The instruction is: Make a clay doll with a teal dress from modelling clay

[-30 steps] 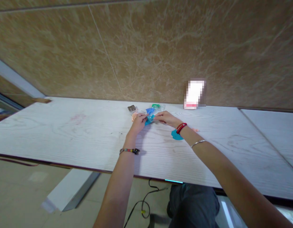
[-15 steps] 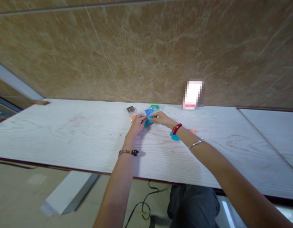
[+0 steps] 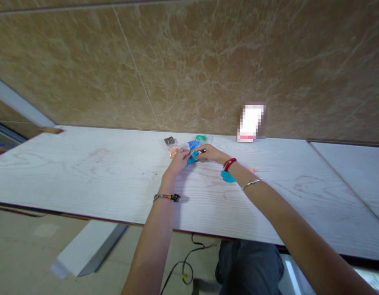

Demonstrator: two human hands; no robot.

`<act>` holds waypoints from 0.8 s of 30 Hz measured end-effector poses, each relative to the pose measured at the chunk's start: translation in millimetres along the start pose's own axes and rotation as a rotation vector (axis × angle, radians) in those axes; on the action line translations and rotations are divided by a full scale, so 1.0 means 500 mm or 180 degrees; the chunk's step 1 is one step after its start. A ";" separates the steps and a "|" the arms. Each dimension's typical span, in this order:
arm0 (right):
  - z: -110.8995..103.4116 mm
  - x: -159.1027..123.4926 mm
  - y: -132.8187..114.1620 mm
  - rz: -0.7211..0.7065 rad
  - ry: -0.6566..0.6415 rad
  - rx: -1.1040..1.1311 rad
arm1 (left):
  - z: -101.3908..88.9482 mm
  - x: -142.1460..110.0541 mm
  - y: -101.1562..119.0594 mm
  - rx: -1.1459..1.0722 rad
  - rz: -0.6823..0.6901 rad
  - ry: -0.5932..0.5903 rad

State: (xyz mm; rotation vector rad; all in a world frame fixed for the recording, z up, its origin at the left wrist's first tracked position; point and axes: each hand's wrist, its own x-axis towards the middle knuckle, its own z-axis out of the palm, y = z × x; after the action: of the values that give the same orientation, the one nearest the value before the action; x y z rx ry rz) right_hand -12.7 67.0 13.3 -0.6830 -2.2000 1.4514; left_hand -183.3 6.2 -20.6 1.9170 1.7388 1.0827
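Observation:
My left hand [image 3: 179, 159] and my right hand [image 3: 210, 153] meet at the far middle of the white table [image 3: 85, 172], fingers pinched on a small teal packet [image 3: 193, 156] between them. Just beyond lie a blue packet [image 3: 194, 144], a green one [image 3: 201, 138], an orange one [image 3: 173, 152] and a dark brown one [image 3: 169, 141]. A flat teal piece [image 3: 227, 177] lies under my right wrist, a small pink bit [image 3: 251, 169] to its right.
A pixelated white card [image 3: 251, 122] leans on the brown marble wall [image 3: 189, 61] behind. A second white panel [image 3: 355, 172] adjoins at right. Below the table edge are a black cable [image 3: 183, 266], a white board [image 3: 85, 250] on the floor and my dark trousers [image 3: 251, 266].
Both hands stay at the teal packet; my right hand has shifted slightly left toward the left hand. The view has wobbled a little.

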 end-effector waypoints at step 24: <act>0.037 0.024 0.007 -0.0172 0.0979 -0.1322 | -0.015 -0.009 0.008 0.0337 0.0212 -0.0142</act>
State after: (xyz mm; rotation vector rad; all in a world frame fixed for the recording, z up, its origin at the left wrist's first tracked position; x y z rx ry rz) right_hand -32.3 62.2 4.0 -0.9043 -2.2624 0.7991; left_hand -185.7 -0.5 -14.2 2.0599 1.7519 0.9803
